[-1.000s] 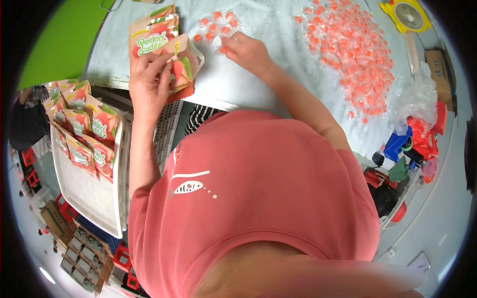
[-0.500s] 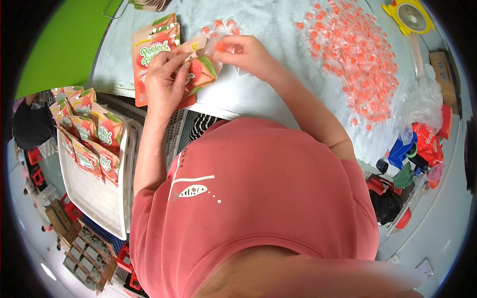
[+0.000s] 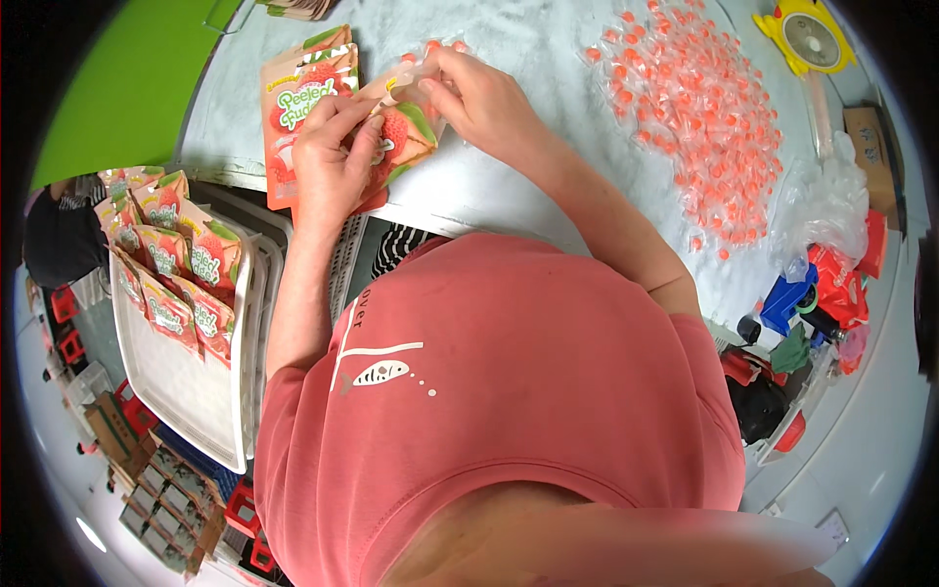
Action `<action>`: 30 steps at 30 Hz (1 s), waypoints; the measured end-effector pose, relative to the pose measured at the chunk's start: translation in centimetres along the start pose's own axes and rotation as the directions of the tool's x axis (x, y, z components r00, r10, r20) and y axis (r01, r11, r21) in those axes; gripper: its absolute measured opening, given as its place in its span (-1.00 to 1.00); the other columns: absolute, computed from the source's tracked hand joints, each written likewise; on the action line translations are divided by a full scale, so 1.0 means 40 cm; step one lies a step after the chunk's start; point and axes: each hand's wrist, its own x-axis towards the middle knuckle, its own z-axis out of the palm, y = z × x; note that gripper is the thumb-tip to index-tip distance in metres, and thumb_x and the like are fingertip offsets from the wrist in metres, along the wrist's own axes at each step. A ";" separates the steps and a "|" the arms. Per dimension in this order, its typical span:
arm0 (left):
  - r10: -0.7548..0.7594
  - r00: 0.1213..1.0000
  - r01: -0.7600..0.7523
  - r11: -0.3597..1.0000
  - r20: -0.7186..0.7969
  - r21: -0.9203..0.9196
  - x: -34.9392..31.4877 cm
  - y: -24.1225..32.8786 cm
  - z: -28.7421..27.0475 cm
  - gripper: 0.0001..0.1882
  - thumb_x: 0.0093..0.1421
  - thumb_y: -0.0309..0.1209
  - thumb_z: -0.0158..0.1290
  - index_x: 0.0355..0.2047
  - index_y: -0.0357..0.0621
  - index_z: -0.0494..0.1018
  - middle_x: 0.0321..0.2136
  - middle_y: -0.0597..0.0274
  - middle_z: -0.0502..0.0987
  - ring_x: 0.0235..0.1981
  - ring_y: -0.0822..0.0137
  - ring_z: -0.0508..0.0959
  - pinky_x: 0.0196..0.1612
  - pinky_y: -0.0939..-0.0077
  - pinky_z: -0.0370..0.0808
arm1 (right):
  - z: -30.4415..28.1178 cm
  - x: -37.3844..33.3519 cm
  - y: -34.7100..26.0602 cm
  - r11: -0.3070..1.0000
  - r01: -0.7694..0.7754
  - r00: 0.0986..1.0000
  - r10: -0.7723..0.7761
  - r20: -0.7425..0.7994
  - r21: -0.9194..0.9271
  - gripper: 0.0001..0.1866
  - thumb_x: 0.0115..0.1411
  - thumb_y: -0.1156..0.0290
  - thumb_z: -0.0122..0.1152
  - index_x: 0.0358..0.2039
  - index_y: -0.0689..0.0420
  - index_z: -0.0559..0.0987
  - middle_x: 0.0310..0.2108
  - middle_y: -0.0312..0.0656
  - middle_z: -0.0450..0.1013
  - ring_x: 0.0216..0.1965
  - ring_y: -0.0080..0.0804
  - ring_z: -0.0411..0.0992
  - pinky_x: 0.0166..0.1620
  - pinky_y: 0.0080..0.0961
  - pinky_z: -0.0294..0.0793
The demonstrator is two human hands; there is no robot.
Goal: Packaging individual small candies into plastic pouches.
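Note:
My left hand (image 3: 331,152) pinches a pink and green pouch (image 3: 403,142) near its upper edge, thumb on the front. The pouch is tilted above the near edge of the table, and its mouth faces my right hand (image 3: 479,103). The fingers of my right hand are closed at that mouth, with the clear wrapper of a wrapped candy (image 3: 415,74) showing at the fingertips. A few more wrapped candies (image 3: 458,46) lie just beyond, partly hidden by the hand. Under and beside my left hand lies a stack of similar pouches (image 3: 284,90).
A large pile of wrapped orange-red candies (image 3: 699,117) spreads over the table's right. Beyond it stand a yellow scale (image 3: 810,39) and clear plastic bags (image 3: 831,205). At my left, a white tray (image 3: 186,391) holds several pouches (image 3: 168,254). A green surface (image 3: 117,98) lies far left.
My right hand has moved up to the pouch mouth; the orange candy seen in its fingers before is now hidden. The pouch has shifted slightly right.

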 end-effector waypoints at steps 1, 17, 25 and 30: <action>0.018 1.000 -0.018 1.000 -0.012 0.012 0.002 0.000 -0.001 -0.80 0.15 -0.57 0.21 -0.18 -0.29 0.62 -0.36 0.14 0.54 -0.39 0.30 0.56 -0.30 0.48 0.49 | -0.002 -0.001 -0.002 1.000 0.003 1.000 -0.003 0.000 -0.001 -0.81 0.34 0.31 0.13 -0.21 0.18 0.52 -0.36 -0.10 0.46 -0.36 -0.19 0.48 -0.33 -0.31 0.46; 0.035 0.999 -0.034 0.997 0.011 -0.072 -0.016 0.034 -0.008 -0.74 0.15 -0.59 0.22 -0.12 -0.27 0.61 -0.30 0.16 0.56 -0.34 0.39 0.55 -0.31 0.56 0.48 | -0.068 0.054 -0.080 0.756 -0.320 0.940 0.328 0.092 0.571 -0.78 0.32 0.27 0.22 -0.26 0.18 0.59 -0.44 -0.38 0.41 -0.46 -0.65 0.40 -0.39 -0.65 0.40; 0.001 0.999 0.003 0.992 0.034 -0.126 -0.010 0.064 -0.006 -0.77 0.17 -0.58 0.22 -0.14 -0.30 0.61 -0.31 0.21 0.55 -0.40 0.48 0.53 -0.35 0.63 0.47 | -0.028 0.067 -0.088 0.070 -0.253 0.789 0.592 0.164 0.965 -0.84 0.30 0.31 0.16 -0.21 0.11 0.51 -0.44 -0.35 0.38 -0.54 -0.65 0.32 -0.44 -0.59 0.41; -0.024 0.999 0.032 0.960 0.030 -0.278 -0.015 0.040 0.004 -0.79 0.18 -0.58 0.22 -0.16 -0.34 0.60 -0.34 0.24 0.52 -0.42 0.51 0.51 -0.36 0.65 0.45 | 0.016 0.036 -0.062 0.737 -0.053 0.892 0.338 -0.300 0.674 -0.81 0.36 0.33 0.16 -0.24 0.19 0.60 -0.40 -0.38 0.44 -0.44 -0.73 0.33 -0.39 -0.72 0.34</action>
